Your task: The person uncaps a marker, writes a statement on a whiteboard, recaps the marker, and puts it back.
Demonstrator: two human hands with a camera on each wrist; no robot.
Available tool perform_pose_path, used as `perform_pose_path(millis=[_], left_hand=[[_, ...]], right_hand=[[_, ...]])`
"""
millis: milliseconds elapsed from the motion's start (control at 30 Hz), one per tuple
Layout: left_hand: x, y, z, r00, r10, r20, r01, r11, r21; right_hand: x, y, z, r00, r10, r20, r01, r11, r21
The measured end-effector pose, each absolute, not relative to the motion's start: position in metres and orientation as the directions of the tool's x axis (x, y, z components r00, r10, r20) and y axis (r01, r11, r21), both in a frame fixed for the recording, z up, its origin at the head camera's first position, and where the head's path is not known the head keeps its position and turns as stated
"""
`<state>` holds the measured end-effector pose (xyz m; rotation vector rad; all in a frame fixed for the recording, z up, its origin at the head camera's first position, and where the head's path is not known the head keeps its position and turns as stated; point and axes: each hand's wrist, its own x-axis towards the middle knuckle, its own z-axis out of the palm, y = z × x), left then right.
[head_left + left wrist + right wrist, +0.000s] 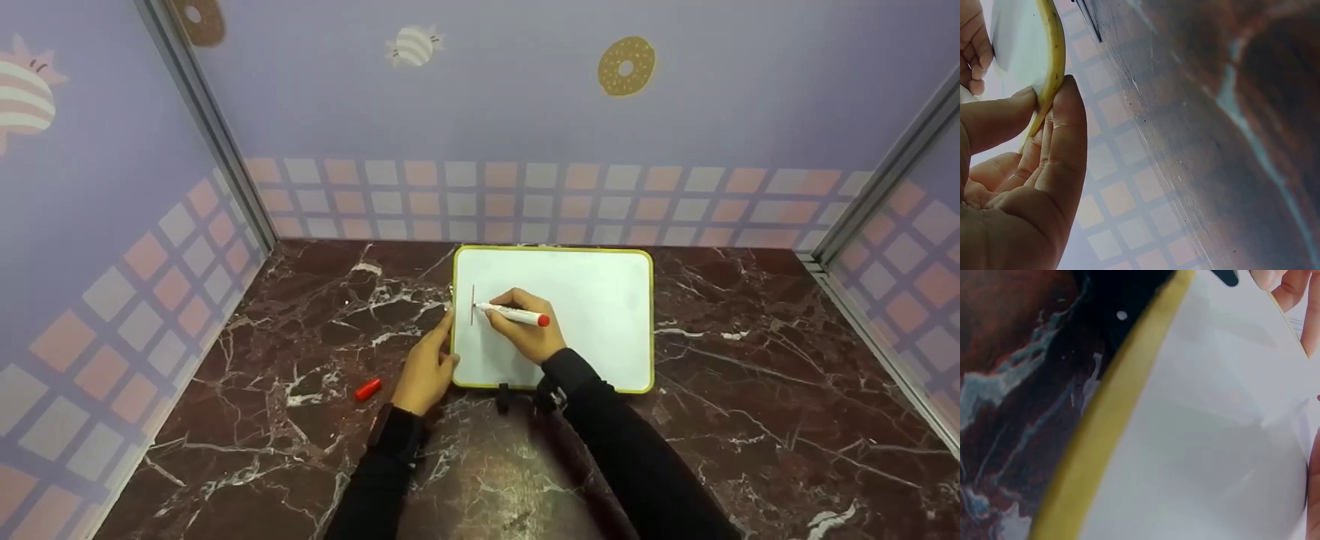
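A whiteboard (600, 322) with a yellow rim lies in the middle of the marble table. My right hand (531, 322) holds a white marker (517, 313) with a red end, its tip touching the board near the left side. A thin upright red line (472, 289) runs there, right at the tip. My left hand (426, 371) grips the board's left edge; in the left wrist view the thumb presses near the yellow rim (1055, 50) and the fingers lie along its outer side. Part of the right hand (1313, 489) shows at the right wrist view's edge.
A red marker cap (368, 389) lies on the table (255, 420) left of my left hand. Black clip-like pieces (503, 398) stick out at the board's near edge. Patterned walls (495, 90) enclose the table at the back and sides.
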<state>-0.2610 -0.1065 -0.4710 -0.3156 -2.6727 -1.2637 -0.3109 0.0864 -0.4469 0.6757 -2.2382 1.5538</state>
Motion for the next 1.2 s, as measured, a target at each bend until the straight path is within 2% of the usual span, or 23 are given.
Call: perform_pose_path(millis=[1200], left_hand=[[-0.2598,-0.1064,-0.4700,-0.967,0.103,0.234,0.247,0.615,0.749]], right_hand=[[-0.3130,0.0925,-0.4456,-0.846,-0.171,0.505,-0.532,0.310,-0.788]])
